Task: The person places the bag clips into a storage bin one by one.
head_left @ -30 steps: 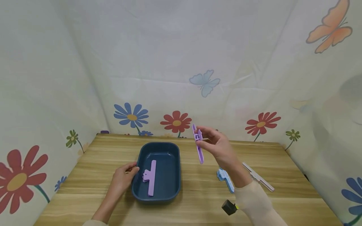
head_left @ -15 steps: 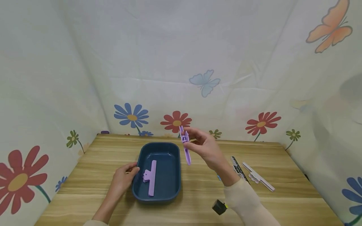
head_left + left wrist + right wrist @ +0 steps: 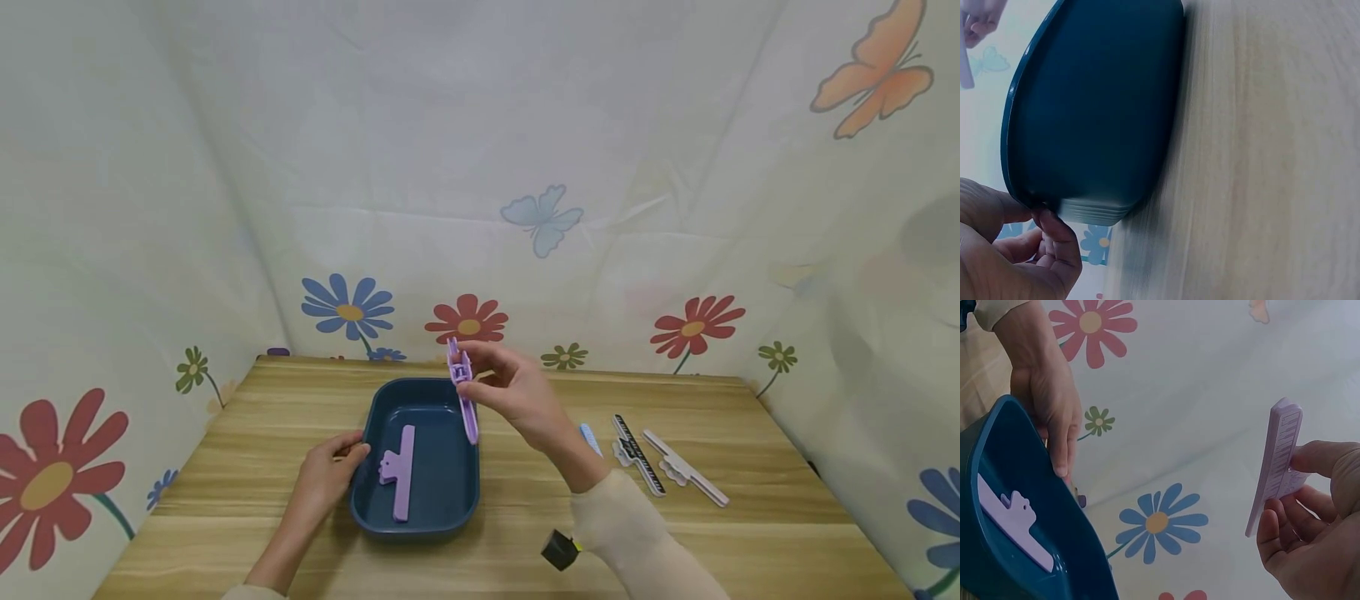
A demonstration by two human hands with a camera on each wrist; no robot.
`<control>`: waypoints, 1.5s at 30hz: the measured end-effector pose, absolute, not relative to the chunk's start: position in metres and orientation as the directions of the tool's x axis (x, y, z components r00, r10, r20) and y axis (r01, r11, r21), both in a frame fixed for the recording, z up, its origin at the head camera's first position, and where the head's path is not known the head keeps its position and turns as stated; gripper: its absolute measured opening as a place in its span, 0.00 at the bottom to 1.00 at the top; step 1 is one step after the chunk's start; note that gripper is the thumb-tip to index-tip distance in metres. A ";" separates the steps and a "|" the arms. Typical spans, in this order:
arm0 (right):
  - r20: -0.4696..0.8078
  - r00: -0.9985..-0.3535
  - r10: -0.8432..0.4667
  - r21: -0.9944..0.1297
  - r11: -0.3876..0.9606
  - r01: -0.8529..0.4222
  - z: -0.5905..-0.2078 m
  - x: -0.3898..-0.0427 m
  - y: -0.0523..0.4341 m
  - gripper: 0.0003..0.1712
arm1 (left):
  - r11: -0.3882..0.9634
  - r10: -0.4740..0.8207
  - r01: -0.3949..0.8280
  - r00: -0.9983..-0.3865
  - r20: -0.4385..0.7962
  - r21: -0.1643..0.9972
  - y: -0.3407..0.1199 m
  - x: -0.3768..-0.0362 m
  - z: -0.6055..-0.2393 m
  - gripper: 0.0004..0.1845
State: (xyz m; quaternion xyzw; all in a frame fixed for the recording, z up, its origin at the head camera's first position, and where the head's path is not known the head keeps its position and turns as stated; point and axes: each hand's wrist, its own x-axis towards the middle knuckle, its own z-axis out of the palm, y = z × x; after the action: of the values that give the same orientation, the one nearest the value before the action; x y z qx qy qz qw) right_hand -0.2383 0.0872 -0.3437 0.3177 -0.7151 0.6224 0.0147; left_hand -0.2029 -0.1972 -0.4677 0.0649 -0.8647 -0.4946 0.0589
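A dark blue tray stands on the wooden table, and one purple clip lies inside it. My right hand pinches a second purple clip by its upper end and holds it upright in the air over the tray's right rim. In the right wrist view that held clip sits between thumb and fingers, with the tray below left. My left hand grips the tray's left rim; the left wrist view shows its fingers curled at the tray's edge.
On the table right of the tray lie a blue clip, a black patterned clip and a white clip. Flower-printed cloth walls close in the table at the back and both sides.
My right hand has carried the purple clip leftward, from right of the tray to above its right rim, uncovering the clips on the table. The left hand has stayed on the tray.
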 end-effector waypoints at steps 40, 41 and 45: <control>0.416 -0.762 -0.496 -0.846 0.096 -0.524 -0.350 -0.243 0.056 0.28 | 0.504 -0.166 -0.033 -0.984 0.060 0.863 -0.197 -0.201 -0.466 0.21; 0.413 -0.763 -0.497 -0.846 0.101 -0.524 -0.352 -0.243 0.056 0.28 | 0.502 -0.167 -0.034 -0.984 0.058 0.864 -0.197 -0.201 -0.466 0.21; 0.394 -0.768 -0.505 -0.848 0.123 -0.515 -0.359 -0.246 0.055 0.29 | 0.498 -0.167 -0.035 -0.984 0.057 0.867 -0.196 -0.200 -0.465 0.22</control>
State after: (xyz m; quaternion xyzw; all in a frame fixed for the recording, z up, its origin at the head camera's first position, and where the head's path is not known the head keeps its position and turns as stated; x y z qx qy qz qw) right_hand -0.2457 0.0549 -0.3588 0.3402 -0.7495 0.5679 0.0047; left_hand -0.2000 -0.1964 -0.4651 0.0584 -0.8627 -0.4978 0.0665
